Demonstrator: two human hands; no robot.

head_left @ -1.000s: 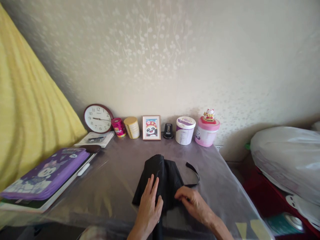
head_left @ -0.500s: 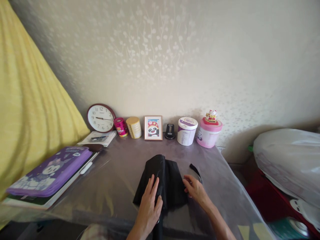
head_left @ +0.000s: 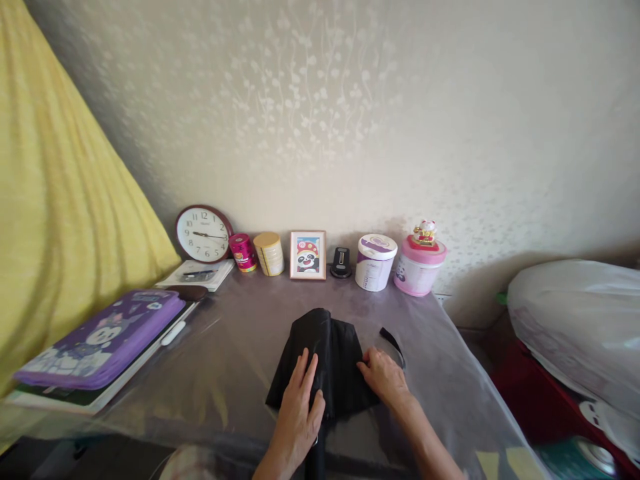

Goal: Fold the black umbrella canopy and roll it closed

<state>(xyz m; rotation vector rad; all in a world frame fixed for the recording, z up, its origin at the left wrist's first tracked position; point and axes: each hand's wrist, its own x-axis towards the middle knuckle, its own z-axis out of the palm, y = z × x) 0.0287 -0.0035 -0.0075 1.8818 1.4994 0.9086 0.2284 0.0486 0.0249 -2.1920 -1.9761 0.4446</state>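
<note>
A black folded umbrella (head_left: 327,357) lies on the table (head_left: 240,333) in front of me, its canopy cloth spread in loose folds. My left hand (head_left: 299,410) rests flat on the cloth's near left part with fingers stretched out. My right hand (head_left: 383,377) lies on the cloth's right edge, fingers bent and pressing the fabric. The umbrella's black strap (head_left: 393,341) sticks out just beyond my right hand. The umbrella's handle runs down between my wrists, mostly hidden.
Along the wall stand a clock (head_left: 203,233), a red tin (head_left: 243,253), a yellow tin (head_left: 270,253), a framed picture (head_left: 307,255), a small black device (head_left: 341,262), a white tub (head_left: 375,261) and a pink tub (head_left: 419,265). A purple case (head_left: 107,337) lies left. A white plastic bag (head_left: 575,320) sits right.
My right hand moved up from the cloth's near right corner to its right edge, and the strap loop now lies shorter behind it. My left hand stayed put.
</note>
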